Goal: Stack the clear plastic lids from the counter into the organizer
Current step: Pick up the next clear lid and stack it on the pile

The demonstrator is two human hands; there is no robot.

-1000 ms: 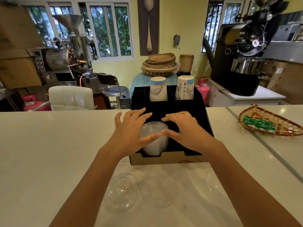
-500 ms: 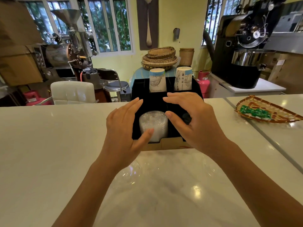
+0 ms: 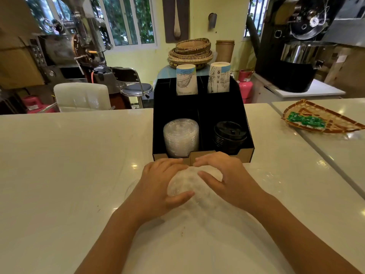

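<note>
Head view: black organizer (image 3: 245, 123) far on white counter (image 3: 69, 155), clear stack (image 3: 180, 137) left, black lids (image 3: 230, 136) right, paper cups (image 3: 186, 80) behind. Near, left hand (image 3: 158, 186) and right hand (image 3: 227, 178) cupped around domed clear lids (image 3: 189, 182).

- Two printed paper cups (image 3: 186, 79) stand upside down in the rear compartments.
- A stack of black lids (image 3: 230, 136) fills the front right compartment.
- A woven tray (image 3: 324, 123) with green packets (image 3: 305, 120) lies on the worktop (image 3: 69, 165), far right.
- Stacked wicker baskets (image 3: 190, 52) sit beyond.
</note>
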